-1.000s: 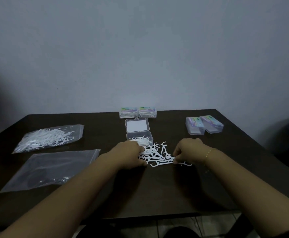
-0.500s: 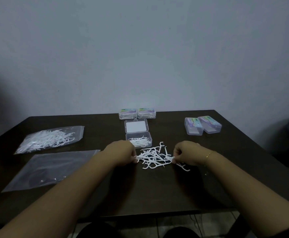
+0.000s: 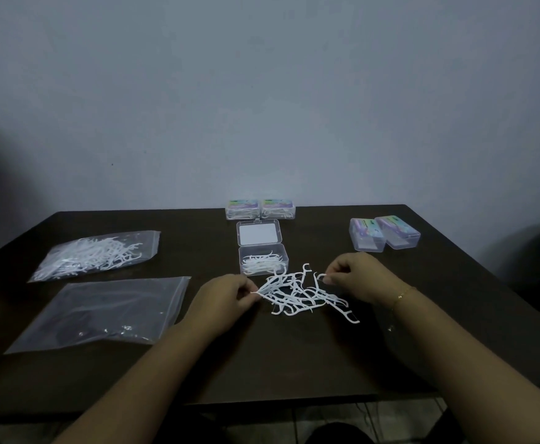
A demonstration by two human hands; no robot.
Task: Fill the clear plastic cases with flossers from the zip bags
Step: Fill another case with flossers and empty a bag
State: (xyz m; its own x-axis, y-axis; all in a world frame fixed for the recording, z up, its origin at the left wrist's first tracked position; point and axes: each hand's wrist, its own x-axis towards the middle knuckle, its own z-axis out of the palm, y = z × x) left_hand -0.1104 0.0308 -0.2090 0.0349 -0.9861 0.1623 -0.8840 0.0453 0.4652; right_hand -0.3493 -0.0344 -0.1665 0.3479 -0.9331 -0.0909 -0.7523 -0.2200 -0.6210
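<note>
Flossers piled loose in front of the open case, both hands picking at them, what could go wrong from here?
1. The loose flossers look tangled; as the left hand pulls on the bunch it pinches, others may drag along and scatter.
2. One flosser lies out beside the right hand, whose wrist might sweep it away.
3. The open case sits close behind the pile; a snagged tug could nudge it and spill its contents.

Flosser pile (image 3: pixel 300 296) blocks near side of open case (image 3: pixel 263 259); table (image 3: pixel 294 357) bare nearer.

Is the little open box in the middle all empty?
No, the open case already has white flossers lying inside it, behind the loose pile on the table.
</note>
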